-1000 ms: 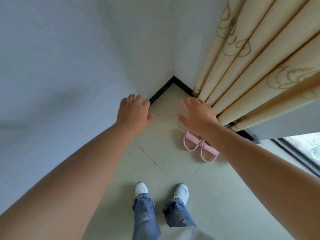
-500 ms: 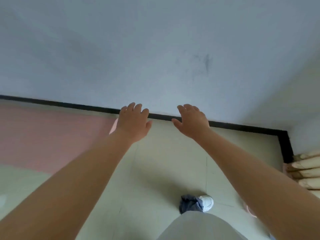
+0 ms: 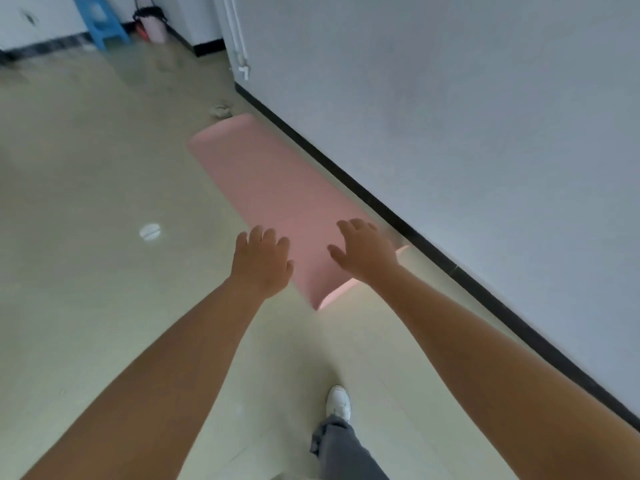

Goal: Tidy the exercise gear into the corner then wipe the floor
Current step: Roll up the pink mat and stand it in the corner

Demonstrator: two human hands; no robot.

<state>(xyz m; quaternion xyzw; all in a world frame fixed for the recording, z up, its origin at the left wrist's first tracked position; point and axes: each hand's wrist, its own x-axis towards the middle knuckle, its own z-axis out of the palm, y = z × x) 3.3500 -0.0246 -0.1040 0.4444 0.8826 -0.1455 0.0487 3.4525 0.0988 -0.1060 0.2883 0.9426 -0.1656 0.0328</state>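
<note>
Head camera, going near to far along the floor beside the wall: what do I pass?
White shoe → near end of the pink mat, lying flat beside the wall → small crumpled rag-like thing just past the mat's far end → white pipes on the wall → blue stool at the far wall.

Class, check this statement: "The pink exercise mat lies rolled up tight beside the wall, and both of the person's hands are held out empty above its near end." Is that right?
Not quite. In the head view the pink exercise mat lies unrolled and flat along the wall, not rolled up. The rest holds: the left hand and right hand are held out empty above its near end.
</note>
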